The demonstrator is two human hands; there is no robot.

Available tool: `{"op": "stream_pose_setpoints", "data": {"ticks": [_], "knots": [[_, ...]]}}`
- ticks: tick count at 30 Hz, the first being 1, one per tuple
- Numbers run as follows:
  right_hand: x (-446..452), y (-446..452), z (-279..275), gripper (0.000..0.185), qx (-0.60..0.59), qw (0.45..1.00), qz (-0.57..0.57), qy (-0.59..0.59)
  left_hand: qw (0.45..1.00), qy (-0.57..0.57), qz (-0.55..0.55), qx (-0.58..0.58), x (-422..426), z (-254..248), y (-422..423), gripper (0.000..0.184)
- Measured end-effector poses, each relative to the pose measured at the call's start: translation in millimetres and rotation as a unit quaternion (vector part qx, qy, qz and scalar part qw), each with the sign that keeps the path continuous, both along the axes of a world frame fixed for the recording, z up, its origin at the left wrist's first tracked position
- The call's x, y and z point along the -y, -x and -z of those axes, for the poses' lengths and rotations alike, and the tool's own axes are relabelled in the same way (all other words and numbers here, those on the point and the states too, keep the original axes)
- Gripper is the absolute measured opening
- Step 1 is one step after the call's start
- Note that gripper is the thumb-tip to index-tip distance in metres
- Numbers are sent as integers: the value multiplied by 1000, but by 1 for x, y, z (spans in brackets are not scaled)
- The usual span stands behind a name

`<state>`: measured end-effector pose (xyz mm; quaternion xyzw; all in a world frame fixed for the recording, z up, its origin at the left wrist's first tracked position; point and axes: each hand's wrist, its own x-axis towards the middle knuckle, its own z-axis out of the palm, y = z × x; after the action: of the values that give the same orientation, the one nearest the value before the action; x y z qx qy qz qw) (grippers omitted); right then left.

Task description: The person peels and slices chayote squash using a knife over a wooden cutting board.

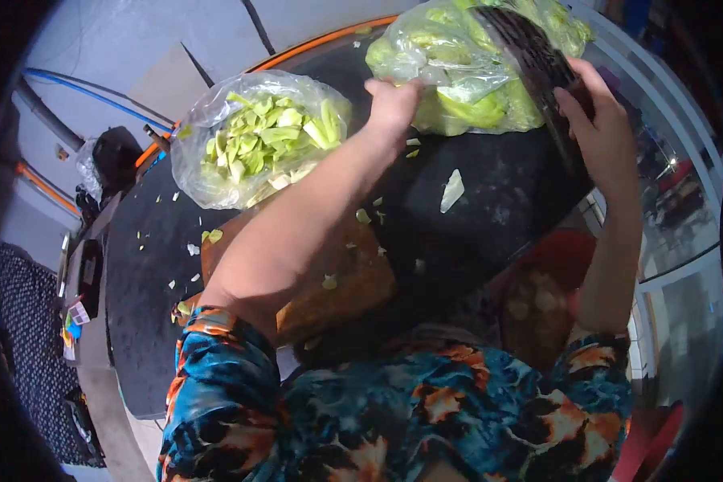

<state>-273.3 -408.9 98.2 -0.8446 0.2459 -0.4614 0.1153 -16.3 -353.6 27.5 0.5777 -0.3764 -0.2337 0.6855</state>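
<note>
At the far side of the table, a clear plastic bag (450,72) is full of pale green leafy vegetables (474,108). My left hand (394,104) is closed on the near left edge of this bag. In my right hand (602,132) is a cleaver (530,60), its broad dark blade angled up and left across the bag's right part. Left of my forearm lies an open plastic bag (189,173) with chopped green stems and leaves (265,136). A wooden cutting board (353,281) is partly hidden under my left forearm.
Vegetable scraps, including a white piece (452,191), are scattered over the dark table (474,233). A red container (538,297) with pale round things stands below the table's near right edge. A glass-fronted frame (675,193) stands at right.
</note>
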Motion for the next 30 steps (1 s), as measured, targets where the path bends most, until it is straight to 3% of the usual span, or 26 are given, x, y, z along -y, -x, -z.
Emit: {"op": "stream_pose_setpoints", "data": {"ticks": [1,2,4,6,8,9,11,14,15,18,21,24,28,30], "knots": [[2,-1,-8,38,-32,999,4,8,972,54,-157,166,4,1,4,50],[4,-2,-17,39,-65,998,6,16,895,124,-286,320,6,3,7,51],[4,-3,-36,41,-115,993,11,25,822,145,-192,517,-14,-38,27,55],[7,-2,-52,45,-155,987,18,25,843,112,-113,513,7,-36,40,43],[19,-8,-58,50,-139,980,-13,141,805,-28,-55,591,19,-40,46,33],[-15,-14,-80,53,-184,980,30,68,775,-96,-24,624,23,-43,48,29],[-7,-14,-73,46,-174,984,17,-42,781,-45,-18,622,26,-37,46,24],[11,-22,-52,46,-153,979,-35,127,778,7,21,628,9,-19,37,21],[-22,-29,-64,44,-178,981,18,-72,775,19,37,630,-3,-14,33,21],[13,-47,-45,43,-60,980,-89,168,780,-25,39,624,-30,-7,29,21],[28,-56,-34,42,-144,953,42,262,778,-26,28,628,-34,-18,38,22],[30,-66,-17,42,-175,953,37,245,790,-38,33,611,-36,-21,40,23],[36,-80,7,35,-207,924,-16,322,805,-9,37,592,-31,-17,39,25],[36,-81,3,24,-215,916,-18,338,812,-32,34,582,-31,-18,40,25]]}}
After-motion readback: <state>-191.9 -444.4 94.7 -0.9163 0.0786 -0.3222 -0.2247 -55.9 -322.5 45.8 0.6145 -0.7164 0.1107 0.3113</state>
